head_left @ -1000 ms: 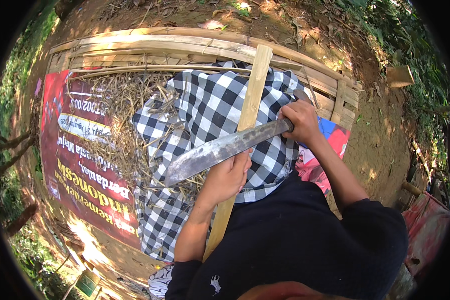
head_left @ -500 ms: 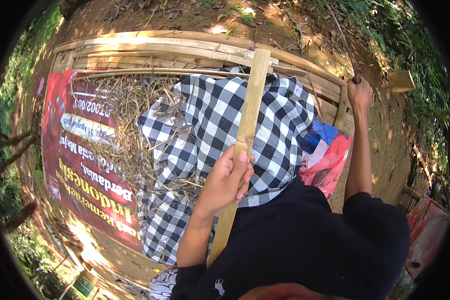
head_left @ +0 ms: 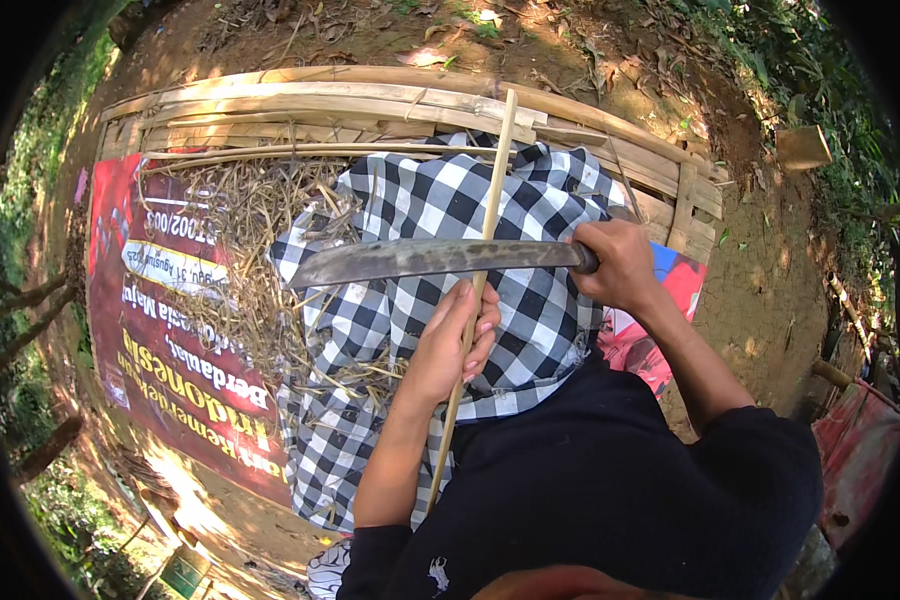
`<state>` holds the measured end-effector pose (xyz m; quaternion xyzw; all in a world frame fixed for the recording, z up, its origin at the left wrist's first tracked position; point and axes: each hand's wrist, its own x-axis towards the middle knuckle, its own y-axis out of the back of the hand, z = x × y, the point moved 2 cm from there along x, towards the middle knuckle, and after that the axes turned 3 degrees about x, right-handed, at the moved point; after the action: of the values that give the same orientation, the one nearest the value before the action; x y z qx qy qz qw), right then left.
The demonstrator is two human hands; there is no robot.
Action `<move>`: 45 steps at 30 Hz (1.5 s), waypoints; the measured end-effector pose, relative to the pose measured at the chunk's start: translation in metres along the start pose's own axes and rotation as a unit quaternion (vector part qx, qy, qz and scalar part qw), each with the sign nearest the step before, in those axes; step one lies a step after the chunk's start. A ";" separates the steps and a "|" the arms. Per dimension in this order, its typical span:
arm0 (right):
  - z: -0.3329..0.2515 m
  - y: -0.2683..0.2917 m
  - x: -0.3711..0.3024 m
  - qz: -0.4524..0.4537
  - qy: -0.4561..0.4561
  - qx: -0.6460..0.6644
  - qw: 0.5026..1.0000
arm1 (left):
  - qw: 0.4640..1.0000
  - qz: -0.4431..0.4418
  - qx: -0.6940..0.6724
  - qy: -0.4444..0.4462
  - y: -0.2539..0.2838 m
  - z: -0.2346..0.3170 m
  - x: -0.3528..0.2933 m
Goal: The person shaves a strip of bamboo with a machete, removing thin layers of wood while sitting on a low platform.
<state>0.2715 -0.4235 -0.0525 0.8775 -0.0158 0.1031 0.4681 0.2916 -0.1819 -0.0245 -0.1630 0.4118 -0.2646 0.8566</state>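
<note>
My left hand is closed around a long bamboo strip, which now shows its narrow edge and runs up away from my body. In my right hand is the dark handle of a machete. Its long, stained blade lies crosswise over the strip, just above my left fingers, pointing left. Whether the blade touches the strip I cannot tell. Beneath both is a black-and-white checked cloth spread over my lap, with thin shavings on its left part.
A bamboo platform spans the far side. To the left lies a printed red banner with a heap of shavings. A wooden block stands on bare soil at the far right. Something reddish sits at the right rim.
My right hand has come in from the far right, bringing the machete across the bamboo strip. The strip has turned from its flat face to its edge in my left hand.
</note>
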 end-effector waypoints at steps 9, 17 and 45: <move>0.031 -0.001 0.009 0.024 0.017 -0.019 0.999 | 0.902 0.117 0.370 -0.188 -0.021 -0.005 0.005; 0.072 0.027 0.016 0.038 -0.270 -0.099 0.957 | 0.966 0.091 0.219 -0.107 -0.006 -0.024 0.015; 0.082 -0.017 0.003 0.042 -0.002 -0.070 0.997 | 0.867 0.101 0.418 -0.252 -0.034 0.004 0.038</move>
<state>0.2903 -0.4818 -0.1098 0.8412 -0.0606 0.1195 0.5239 0.3035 -0.2311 -0.0292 0.1917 0.0467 -0.2737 0.9413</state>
